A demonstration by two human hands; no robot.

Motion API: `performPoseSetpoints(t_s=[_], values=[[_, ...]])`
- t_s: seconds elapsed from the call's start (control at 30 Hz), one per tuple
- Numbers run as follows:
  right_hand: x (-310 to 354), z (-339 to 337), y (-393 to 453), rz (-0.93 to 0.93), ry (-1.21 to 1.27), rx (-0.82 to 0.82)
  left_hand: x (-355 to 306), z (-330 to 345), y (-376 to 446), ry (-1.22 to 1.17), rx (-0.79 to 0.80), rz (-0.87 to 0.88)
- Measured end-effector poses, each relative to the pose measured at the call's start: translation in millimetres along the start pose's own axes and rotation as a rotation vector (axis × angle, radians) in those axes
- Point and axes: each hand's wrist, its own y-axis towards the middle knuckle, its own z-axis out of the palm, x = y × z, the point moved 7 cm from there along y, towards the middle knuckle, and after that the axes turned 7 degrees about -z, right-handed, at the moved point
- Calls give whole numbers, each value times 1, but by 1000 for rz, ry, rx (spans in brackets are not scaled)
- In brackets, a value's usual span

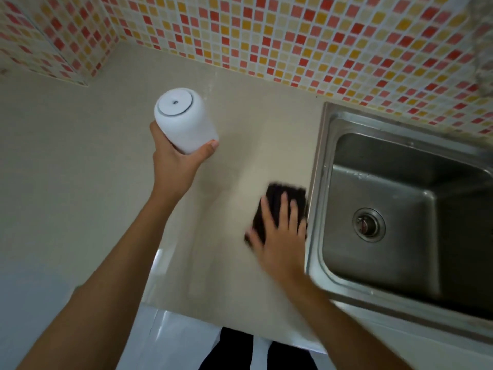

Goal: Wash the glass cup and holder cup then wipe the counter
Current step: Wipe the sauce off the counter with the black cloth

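My left hand [173, 166] grips a white holder cup [184, 118] from below and holds it upside down above the beige counter [80, 182], its round base facing me. My right hand [280, 236] lies flat, fingers spread, pressing a dark cloth [282, 193] onto the counter right beside the sink's left rim. The cloth and this hand look blurred from motion. No glass cup is in view.
A steel sink [325, 182] with a round drain [369, 224] fills the right side. A wall of red, orange and cream mosaic tiles [266, 36] runs behind the counter and round its left corner. The counter's front edge is near my body.
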Motion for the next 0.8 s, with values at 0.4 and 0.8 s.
performPoseSetpoints(t_s=[0.4,0.8], values=[[-25,-9,111,43,-33,83,-12,-19,-6,8,-16,57],[69,21,-21,-276,-47,67,-13,-34,-11,26,-19,69]])
